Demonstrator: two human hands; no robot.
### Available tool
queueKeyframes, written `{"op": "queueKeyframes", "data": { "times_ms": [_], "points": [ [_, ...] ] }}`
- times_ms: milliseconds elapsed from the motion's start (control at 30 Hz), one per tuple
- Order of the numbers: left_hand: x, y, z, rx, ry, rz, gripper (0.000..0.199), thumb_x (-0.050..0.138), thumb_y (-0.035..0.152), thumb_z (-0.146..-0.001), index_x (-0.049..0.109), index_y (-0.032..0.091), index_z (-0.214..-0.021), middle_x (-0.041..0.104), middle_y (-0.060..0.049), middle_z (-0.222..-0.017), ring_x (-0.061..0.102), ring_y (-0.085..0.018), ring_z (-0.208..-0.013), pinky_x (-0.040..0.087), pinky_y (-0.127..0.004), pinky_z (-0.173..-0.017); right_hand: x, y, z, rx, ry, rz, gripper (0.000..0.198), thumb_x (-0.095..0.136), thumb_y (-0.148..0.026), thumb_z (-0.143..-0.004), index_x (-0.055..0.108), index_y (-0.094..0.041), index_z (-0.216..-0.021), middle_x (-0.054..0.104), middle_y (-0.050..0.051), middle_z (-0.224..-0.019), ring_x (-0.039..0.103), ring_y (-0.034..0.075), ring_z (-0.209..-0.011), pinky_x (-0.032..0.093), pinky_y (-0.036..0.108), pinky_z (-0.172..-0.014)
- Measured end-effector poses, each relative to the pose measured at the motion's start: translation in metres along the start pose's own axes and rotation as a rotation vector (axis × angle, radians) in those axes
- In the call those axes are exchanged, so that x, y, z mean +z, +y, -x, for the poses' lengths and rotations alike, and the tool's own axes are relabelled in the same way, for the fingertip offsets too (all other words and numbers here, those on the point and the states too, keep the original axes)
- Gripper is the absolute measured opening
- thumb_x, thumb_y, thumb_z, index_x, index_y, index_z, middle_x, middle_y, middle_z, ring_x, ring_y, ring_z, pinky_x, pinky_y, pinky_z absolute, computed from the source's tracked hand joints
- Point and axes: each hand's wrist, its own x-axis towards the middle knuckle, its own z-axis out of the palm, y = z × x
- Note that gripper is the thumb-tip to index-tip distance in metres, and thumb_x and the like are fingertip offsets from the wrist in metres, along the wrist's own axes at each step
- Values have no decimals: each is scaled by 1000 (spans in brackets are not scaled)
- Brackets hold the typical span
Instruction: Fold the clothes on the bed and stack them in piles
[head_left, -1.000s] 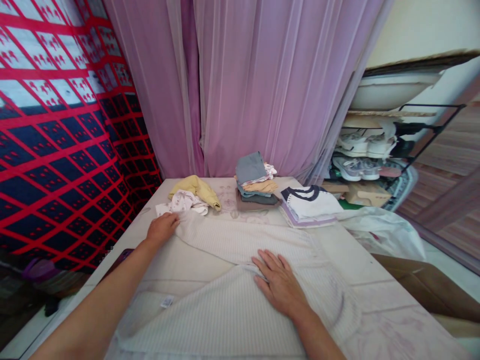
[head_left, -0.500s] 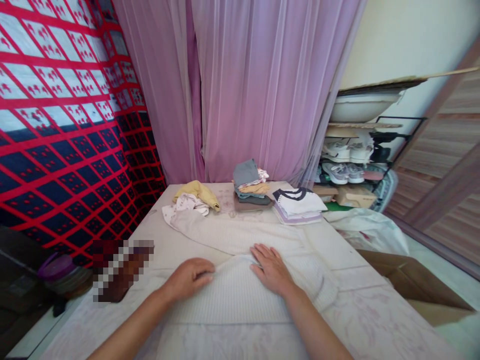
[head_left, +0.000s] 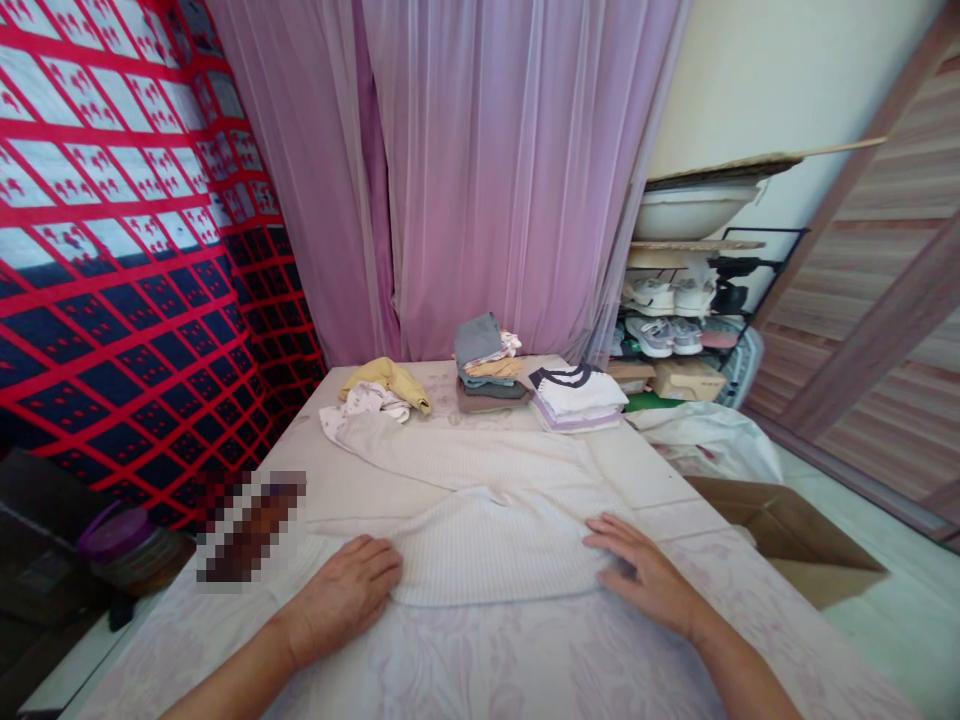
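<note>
Pale ribbed trousers [head_left: 495, 555] lie spread across the patterned cover, their two legs reaching towards the left. My left hand [head_left: 360, 580] rests palm down on the near leg, fingers lying side by side on the fabric. At the right end of the garment, my right hand [head_left: 637, 565] touches the edge with spread, slightly bent fingers. A spotted white cloth [head_left: 379, 402] and a yellow garment [head_left: 386, 380] sit crumpled by the tip of the far leg.
A stack of folded clothes [head_left: 487, 365] and a folded white shirt [head_left: 577, 390] with dark trim are at the back. On the left edge lies a blurred-out object [head_left: 251, 530]. An open cardboard box [head_left: 787, 530] and a shoe rack [head_left: 675, 300] stand right of the bed [head_left: 480, 670].
My right hand has moved from the middle of the trousers to their right end. My left hand has flattened onto the near leg. The view has turned slightly right.
</note>
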Motion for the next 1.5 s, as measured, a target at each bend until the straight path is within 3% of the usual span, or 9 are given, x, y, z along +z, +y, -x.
{"op": "queueKeyframes", "data": {
  "times_ms": [167, 267, 367, 533, 767, 1000, 1167, 1367, 1500],
  "points": [
    [1, 8, -12, -225, -85, -20, 21, 42, 11, -84, 60, 20, -91, 68, -8, -92, 64, -25, -90, 45, -38, -83, 6, -6, 1, 6, 43, 92, 47, 56, -24, -69, 66, -25, -116, 52, 7, -137, 40, 26, -132, 30, 47, -109],
    [-8, 8, -17, -425, -7, 154, 21, 34, 20, -90, 53, 22, -98, 68, -7, -90, 65, -21, -87, 45, -30, -76, 11, -6, -4, -13, 194, 128, 35, 48, -25, -79, 69, -23, -108, 59, 8, -128, 49, 24, -123, 34, 45, -107],
    [-21, 7, -21, -513, 40, 249, 22, 28, 28, -93, 48, 25, -102, 68, -3, -86, 66, -20, -82, 42, -26, -71, 11, -5, -4, -25, 228, 167, 41, 48, -23, -77, 65, -21, -114, 59, 10, -128, 51, 24, -121, 34, 45, -106],
    [-47, 2, -23, -344, -126, 314, 35, 47, 56, -84, 55, 25, -99, 66, 0, -77, 62, -20, -75, 38, -24, -65, 9, -1, 2, -56, 98, 198, 66, 49, -18, -62, 54, -19, -129, 50, 9, -139, 40, 24, -131, 25, 46, -112],
    [-84, -8, -23, -146, -444, 803, 44, 51, 60, -81, 60, 17, -79, 50, 4, -66, 45, -11, -63, 34, -18, -55, 9, 9, -1, -27, 251, 162, 39, 42, -16, -72, 66, -22, -102, 65, 8, -118, 55, 23, -115, 36, 44, -104],
    [-121, -21, -32, -159, -678, 918, 51, 49, 67, -78, 60, 17, -84, 46, 2, -66, 39, -10, -59, 31, -18, -50, -62, -6, 9, 120, 40, -10, 35, 35, -34, -84, 65, -24, -99, 70, 5, -94, 63, 23, -87, 47, 34, -80],
    [-117, -62, -69, -190, -584, 848, 50, 46, 65, -80, 63, 20, -92, 59, 0, -79, 52, -15, -73, 41, -21, -65, -90, -11, -30, 160, -72, 65, 28, 42, -39, -83, 65, -23, -86, 69, 5, -85, 62, 22, -81, 44, 29, -71],
    [-75, -126, -149, -385, -215, 208, 27, 45, 40, -82, 66, 23, -85, 69, -3, -90, 61, -20, -88, 44, -26, -78, -72, -3, -98, 346, -69, 298, 33, 39, -36, -89, 65, -24, -104, 69, 8, -102, 62, 23, -96, 42, 30, -75],
    [-47, -140, -182, -464, -180, 73, 33, 46, 27, -80, 65, 24, -106, 67, -7, -112, 61, -25, -103, 44, -32, -86, -62, -1, -116, 479, -127, 342, 37, 45, -35, -85, 63, -22, -115, 66, 11, -114, 61, 26, -104, 42, 33, -77]
  ]
}}
